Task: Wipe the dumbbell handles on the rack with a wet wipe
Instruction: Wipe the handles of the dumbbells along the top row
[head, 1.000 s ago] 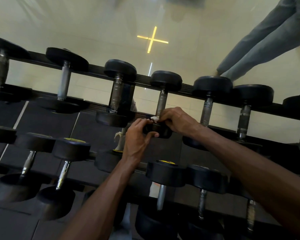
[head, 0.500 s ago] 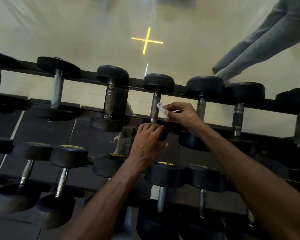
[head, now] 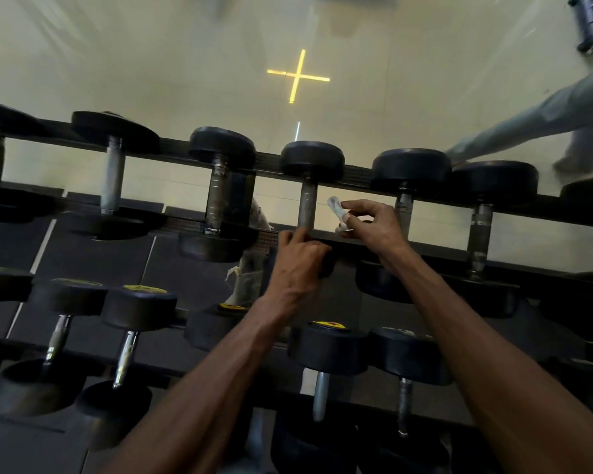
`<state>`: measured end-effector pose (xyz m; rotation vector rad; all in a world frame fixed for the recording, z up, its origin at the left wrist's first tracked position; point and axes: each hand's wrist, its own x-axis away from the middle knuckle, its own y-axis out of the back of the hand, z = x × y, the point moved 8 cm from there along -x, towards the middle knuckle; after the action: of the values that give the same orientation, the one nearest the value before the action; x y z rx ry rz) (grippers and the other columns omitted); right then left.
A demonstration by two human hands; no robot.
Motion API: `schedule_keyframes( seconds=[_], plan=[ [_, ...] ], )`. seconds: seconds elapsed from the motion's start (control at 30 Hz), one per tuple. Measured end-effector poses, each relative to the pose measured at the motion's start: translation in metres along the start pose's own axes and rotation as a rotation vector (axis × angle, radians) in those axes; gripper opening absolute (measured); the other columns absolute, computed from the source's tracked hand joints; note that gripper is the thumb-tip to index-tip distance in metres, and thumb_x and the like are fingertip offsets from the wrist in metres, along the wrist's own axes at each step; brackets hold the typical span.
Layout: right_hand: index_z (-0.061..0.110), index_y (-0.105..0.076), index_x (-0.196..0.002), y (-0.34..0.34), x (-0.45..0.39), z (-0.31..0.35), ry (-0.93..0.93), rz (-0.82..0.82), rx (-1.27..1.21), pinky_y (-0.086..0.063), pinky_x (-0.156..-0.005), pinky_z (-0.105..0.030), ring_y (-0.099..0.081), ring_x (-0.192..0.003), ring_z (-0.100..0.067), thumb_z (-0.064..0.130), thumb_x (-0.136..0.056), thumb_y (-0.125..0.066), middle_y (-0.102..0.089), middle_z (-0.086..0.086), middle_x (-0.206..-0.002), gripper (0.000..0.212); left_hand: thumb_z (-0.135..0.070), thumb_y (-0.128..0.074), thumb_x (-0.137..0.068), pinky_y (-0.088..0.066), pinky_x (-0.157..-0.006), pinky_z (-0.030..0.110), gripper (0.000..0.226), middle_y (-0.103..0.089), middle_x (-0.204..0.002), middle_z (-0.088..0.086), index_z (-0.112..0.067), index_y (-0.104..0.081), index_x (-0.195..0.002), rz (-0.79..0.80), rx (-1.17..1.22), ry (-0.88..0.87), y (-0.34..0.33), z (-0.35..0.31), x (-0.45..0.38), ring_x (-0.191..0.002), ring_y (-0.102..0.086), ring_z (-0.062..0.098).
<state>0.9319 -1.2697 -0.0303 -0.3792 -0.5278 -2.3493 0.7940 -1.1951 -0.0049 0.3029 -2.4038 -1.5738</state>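
A black dumbbell with a steel handle (head: 307, 206) lies across the top tier of the rack (head: 356, 176), near the middle. My left hand (head: 298, 268) grips the near head of that dumbbell, one finger reaching up along the handle's base. My right hand (head: 370, 224) pinches a crumpled white wet wipe (head: 336, 208) just right of the handle, apart from it. More black dumbbells line the top tier on both sides.
A lower tier holds smaller dumbbells with yellow end labels (head: 327, 347). A pale cloth (head: 250, 278) hangs behind the rack left of my left hand. Another person's grey trouser legs (head: 534, 124) stand on the glossy floor at the upper right. A yellow cross light (head: 298, 77) reflects on the floor.
My right hand lifted the wipe off the handle's base and drew it to the right of the handle. My left hand stayed on the near dumbbell head.
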Motion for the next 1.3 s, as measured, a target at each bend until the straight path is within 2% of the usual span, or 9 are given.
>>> schedule_keyframes(
  seconds=[0.13,0.23,0.33,0.47,0.53,0.67,0.8,1.13,1.3],
  plan=[
    [0.016,-0.072,-0.121,-0.011,0.002,0.007,0.015,0.037,0.032,-0.063,-0.083,-0.037,-0.076,-0.085,-0.013,0.010,-0.094,-0.070,-0.070,0.001,-0.109,0.027,0.001,-0.085,-0.068,-0.047,-0.096,0.033,0.056,-0.062,-0.105,-0.019,-0.017,-0.076,-0.120,-0.125,0.543,0.131,0.021,0.038,0.034,-0.109,-0.055,0.018],
    [0.019,-0.074,-0.117,-0.022,0.004,0.019,0.060,0.068,0.136,-0.062,-0.082,-0.032,-0.074,-0.077,-0.005,0.014,-0.094,-0.071,-0.071,0.005,-0.104,0.023,0.007,-0.083,-0.065,-0.049,-0.105,0.038,0.058,-0.072,-0.117,-0.004,-0.014,-0.077,-0.118,-0.145,0.565,0.105,0.021,0.043,0.038,-0.112,-0.064,0.017],
    [0.019,-0.076,-0.114,-0.031,0.007,0.034,0.165,0.090,0.274,-0.054,-0.073,-0.016,-0.073,-0.082,-0.005,0.019,-0.094,-0.071,-0.071,0.006,-0.110,0.020,0.006,-0.085,-0.063,-0.046,-0.110,0.040,0.061,-0.072,-0.124,0.005,-0.012,-0.075,-0.120,-0.107,0.539,0.104,0.020,0.042,0.038,-0.118,-0.063,0.018],
    [0.019,-0.079,-0.109,-0.046,0.013,0.047,0.306,0.107,0.439,-0.048,-0.073,-0.007,-0.065,-0.094,-0.004,0.019,-0.092,-0.074,-0.062,0.006,-0.112,0.018,-0.017,-0.092,-0.071,-0.040,-0.108,0.020,0.058,-0.065,-0.128,0.001,-0.016,-0.073,-0.125,-0.212,0.555,0.225,0.018,0.052,0.055,-0.121,-0.052,0.009],
    [0.016,-0.079,-0.108,-0.070,0.023,0.048,0.420,0.241,0.602,-0.049,-0.079,-0.010,-0.065,-0.095,-0.011,0.011,-0.092,-0.072,-0.066,0.000,-0.109,0.018,-0.026,-0.091,-0.075,-0.040,-0.109,0.018,0.056,-0.063,-0.131,-0.002,-0.018,-0.072,-0.127,-0.290,0.553,0.311,0.015,0.060,0.066,-0.123,-0.053,0.009],
    [0.014,-0.079,-0.104,-0.101,0.037,0.055,0.665,0.427,0.954,-0.054,-0.082,-0.036,-0.064,-0.094,-0.024,0.007,-0.091,-0.066,-0.070,-0.007,-0.101,0.020,-0.022,-0.090,-0.075,-0.043,-0.110,0.027,0.056,-0.062,-0.134,0.000,-0.020,-0.072,-0.128,-0.330,0.523,0.358,0.012,0.058,0.069,-0.127,-0.053,0.017],
    [0.018,-0.073,-0.101,-0.113,0.043,0.063,0.727,0.524,1.129,-0.054,-0.077,-0.031,-0.060,-0.088,-0.017,0.025,-0.095,-0.067,-0.057,0.001,-0.098,0.012,-0.021,-0.092,-0.072,-0.038,-0.103,0.021,0.058,-0.061,-0.131,0.002,-0.021,-0.072,-0.127,-0.337,0.499,0.386,0.015,0.057,0.070,-0.125,-0.049,0.020],
    [0.014,-0.074,-0.094,-0.105,0.042,0.063,0.717,0.578,1.097,-0.052,-0.074,-0.029,-0.059,-0.083,-0.015,0.025,-0.097,-0.065,-0.059,0.001,-0.094,0.015,-0.025,-0.092,-0.071,-0.054,-0.094,0.037,0.055,-0.069,-0.119,0.002,-0.018,-0.074,-0.124,-0.329,0.407,0.313,0.019,0.056,0.067,-0.114,-0.057,0.024],
    [0.005,-0.076,-0.110,-0.082,0.016,0.087,0.684,0.267,0.908,-0.052,-0.075,-0.026,-0.063,-0.087,-0.018,0.014,-0.100,-0.061,-0.062,-0.005,-0.104,0.020,-0.028,-0.091,-0.073,-0.052,-0.101,0.039,0.056,-0.070,-0.120,0.006,-0.015,-0.074,-0.124,-0.302,0.330,0.293,0.019,0.055,0.062,-0.121,-0.055,0.026]
  ],
)
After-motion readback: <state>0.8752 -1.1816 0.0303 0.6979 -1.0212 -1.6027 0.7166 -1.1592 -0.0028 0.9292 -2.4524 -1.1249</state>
